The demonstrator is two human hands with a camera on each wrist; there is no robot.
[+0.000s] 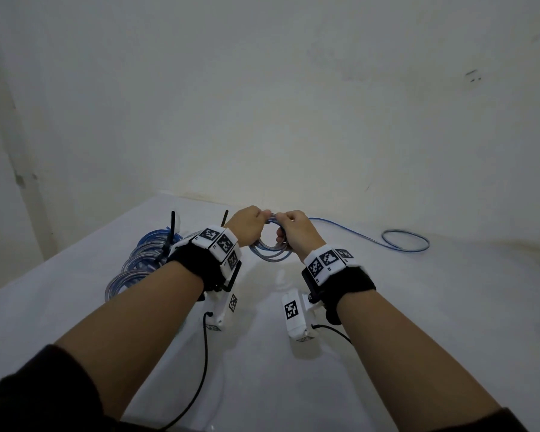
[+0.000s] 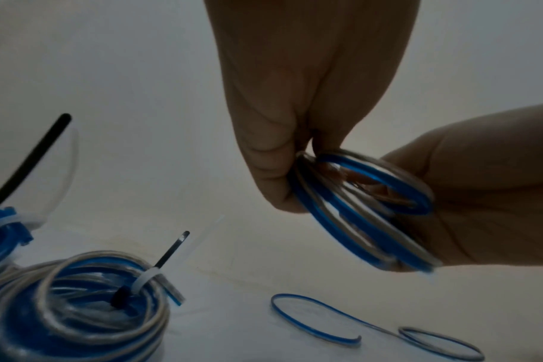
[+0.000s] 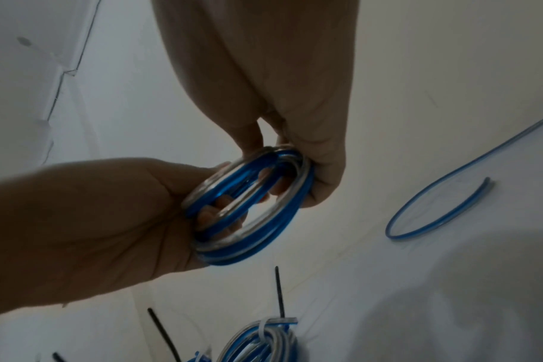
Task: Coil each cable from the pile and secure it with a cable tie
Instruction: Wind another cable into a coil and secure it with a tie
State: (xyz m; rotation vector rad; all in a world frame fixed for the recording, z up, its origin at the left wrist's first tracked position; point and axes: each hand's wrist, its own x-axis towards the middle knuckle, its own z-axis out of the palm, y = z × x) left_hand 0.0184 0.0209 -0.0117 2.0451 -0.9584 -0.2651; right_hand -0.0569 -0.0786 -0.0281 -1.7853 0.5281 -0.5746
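Forearms raised side by side | left hand [image 1: 249, 225] pinches coil [image 1: 270, 249] | right hand [image 1: 293, 232] grips it too

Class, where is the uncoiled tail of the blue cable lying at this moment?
In the head view the loose tail lies on the white table, to the right of both hands, curling into a loop near the wall. It runs back to the coil they hold.

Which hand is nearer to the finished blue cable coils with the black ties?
Left. The left hand is just right of the tied blue cable coils; the right hand is farther right, beyond it.
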